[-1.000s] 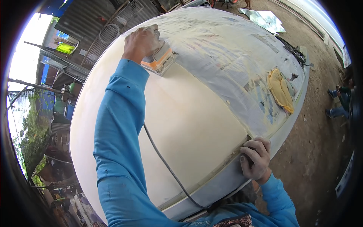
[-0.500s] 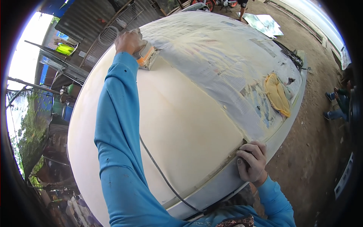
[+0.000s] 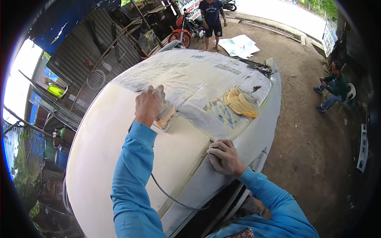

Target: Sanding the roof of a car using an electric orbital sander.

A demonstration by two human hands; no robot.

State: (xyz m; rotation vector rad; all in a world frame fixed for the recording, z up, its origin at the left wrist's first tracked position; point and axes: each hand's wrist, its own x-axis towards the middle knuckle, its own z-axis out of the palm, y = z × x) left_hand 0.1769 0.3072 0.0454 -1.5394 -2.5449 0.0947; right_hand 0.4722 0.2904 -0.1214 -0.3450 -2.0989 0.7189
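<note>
My left hand (image 3: 151, 103), dusty and closed, grips an orange sander (image 3: 166, 119) on the cream-coloured car panel (image 3: 103, 158), beside the edge of the wrinkled masking paper (image 3: 158, 67). A dark cord (image 3: 162, 186) runs from under my left forearm across the panel. My right hand (image 3: 224, 156) has curled fingers on the panel's taped right edge, near the corner of the masking. A yellow cloth (image 3: 240, 101) lies on the masked area.
A person (image 3: 211, 18) stands behind the car near a red motorcycle (image 3: 182, 33) and loose white sheets (image 3: 238, 45). Another person (image 3: 333, 87) sits on a white chair at right. A long white part (image 3: 362, 148) lies on the dirt ground. Corrugated metal and wire racks line the left.
My view has tilted up, showing more of the yard and both people. The sander has moved rightward along the masking's edge. My right hand stays on the panel's edge.
</note>
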